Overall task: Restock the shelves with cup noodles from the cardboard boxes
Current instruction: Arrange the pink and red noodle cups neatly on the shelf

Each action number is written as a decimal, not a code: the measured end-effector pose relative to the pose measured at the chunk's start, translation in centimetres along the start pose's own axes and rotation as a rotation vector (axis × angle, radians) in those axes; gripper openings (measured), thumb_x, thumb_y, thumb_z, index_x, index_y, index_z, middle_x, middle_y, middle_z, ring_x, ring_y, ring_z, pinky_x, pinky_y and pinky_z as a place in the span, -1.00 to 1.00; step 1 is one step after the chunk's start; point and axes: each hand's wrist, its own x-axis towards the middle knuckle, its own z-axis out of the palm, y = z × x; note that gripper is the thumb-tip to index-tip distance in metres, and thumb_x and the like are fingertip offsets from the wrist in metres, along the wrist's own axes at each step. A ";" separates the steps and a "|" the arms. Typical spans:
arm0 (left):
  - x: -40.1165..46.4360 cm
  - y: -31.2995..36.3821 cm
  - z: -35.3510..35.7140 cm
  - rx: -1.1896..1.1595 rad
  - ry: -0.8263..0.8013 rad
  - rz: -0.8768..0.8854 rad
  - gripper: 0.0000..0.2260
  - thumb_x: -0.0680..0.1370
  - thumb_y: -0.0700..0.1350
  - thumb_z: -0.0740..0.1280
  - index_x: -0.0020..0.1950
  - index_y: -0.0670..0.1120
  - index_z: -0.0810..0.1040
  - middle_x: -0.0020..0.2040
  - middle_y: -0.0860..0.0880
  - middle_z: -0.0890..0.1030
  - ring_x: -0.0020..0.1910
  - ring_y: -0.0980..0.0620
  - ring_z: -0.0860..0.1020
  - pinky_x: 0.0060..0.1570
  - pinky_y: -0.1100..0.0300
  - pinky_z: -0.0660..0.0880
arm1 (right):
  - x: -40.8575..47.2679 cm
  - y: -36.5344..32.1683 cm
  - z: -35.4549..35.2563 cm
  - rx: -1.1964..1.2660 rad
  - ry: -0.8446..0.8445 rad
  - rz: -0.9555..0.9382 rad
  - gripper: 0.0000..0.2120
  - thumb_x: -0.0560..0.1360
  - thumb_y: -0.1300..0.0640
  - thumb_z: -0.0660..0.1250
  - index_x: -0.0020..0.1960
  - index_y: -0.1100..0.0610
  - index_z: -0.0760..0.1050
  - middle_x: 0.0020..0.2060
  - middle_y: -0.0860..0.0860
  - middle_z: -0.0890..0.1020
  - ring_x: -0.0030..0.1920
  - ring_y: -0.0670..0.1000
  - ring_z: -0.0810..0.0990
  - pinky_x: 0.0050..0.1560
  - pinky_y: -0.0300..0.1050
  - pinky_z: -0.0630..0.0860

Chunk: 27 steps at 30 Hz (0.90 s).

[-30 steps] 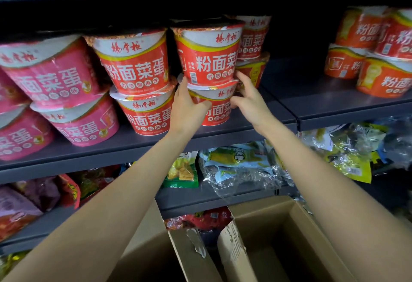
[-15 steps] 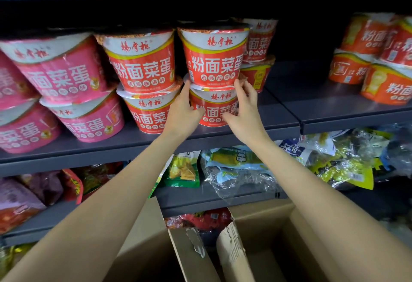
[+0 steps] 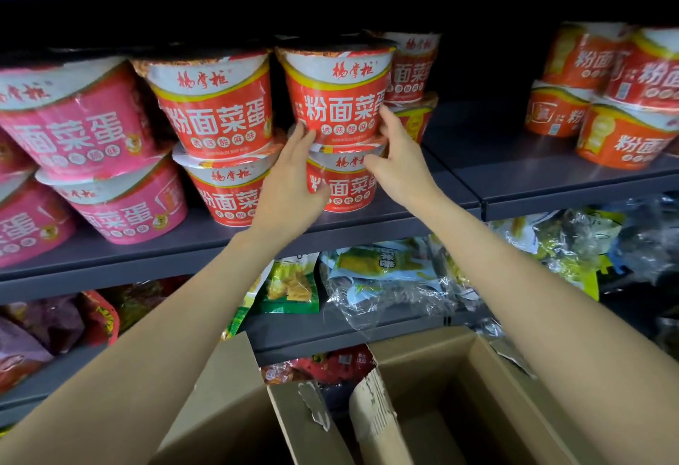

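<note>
At the centre of the frame we see the left hand (image 3: 290, 185) and right hand (image 3: 400, 167) flanking a stack of two red cup noodles on the grey shelf (image 3: 514, 167). Our left fingers (image 3: 303, 139) lie nearly straight against the left side of the upper red cup (image 3: 336, 97), the thumb touching the lower red cup (image 3: 343, 181). Our right fingers (image 3: 389, 117) press the upper cup's right side, gently spread, not curled round it. Another red stack (image 3: 216, 134) stands just left, with pink cups (image 3: 73, 123) at far left and orange cups (image 3: 621, 97) at upper right. An open cardboard box (image 3: 459, 391) sits at the bottom, below snack packets (image 3: 382, 273).
</note>
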 end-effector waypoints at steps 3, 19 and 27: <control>-0.3 -0.2 -0.2 0.241 0.121 0.210 -0.64 0.53 -0.15 0.35 0.32 -0.15 0.46 0.31 -0.12 0.45 0.21 -0.09 0.50 0.01 0.11 0.50 | 0.4 2.3 -2.3 -0.183 0.120 -0.098 -0.50 0.52 0.31 0.23 0.44 0.12 0.29 0.38 0.03 0.40 0.38 0.01 0.34 0.34 -0.13 0.31; 2.8 -1.1 0.8 0.445 0.342 0.442 -0.72 0.54 0.10 0.32 -0.11 -0.12 0.56 -0.10 -0.06 0.58 -0.21 -0.07 0.52 -0.42 0.14 0.38 | 12.5 8.6 -3.5 -1.008 0.240 -0.109 -0.66 0.54 0.10 0.24 0.31 0.08 0.43 0.28 0.05 0.49 0.26 0.17 0.46 0.23 -0.01 0.31; 2.6 -1.3 1.0 0.440 0.355 0.424 -0.74 0.55 0.09 0.33 -0.10 -0.10 0.56 -0.10 -0.06 0.58 -0.22 -0.05 0.53 -0.45 0.19 0.30 | 8.9 10.0 -7.1 -0.952 0.400 -0.353 -0.82 0.52 0.11 0.27 0.04 0.17 0.57 0.04 0.08 0.61 -0.10 0.21 0.62 -0.33 -0.11 0.35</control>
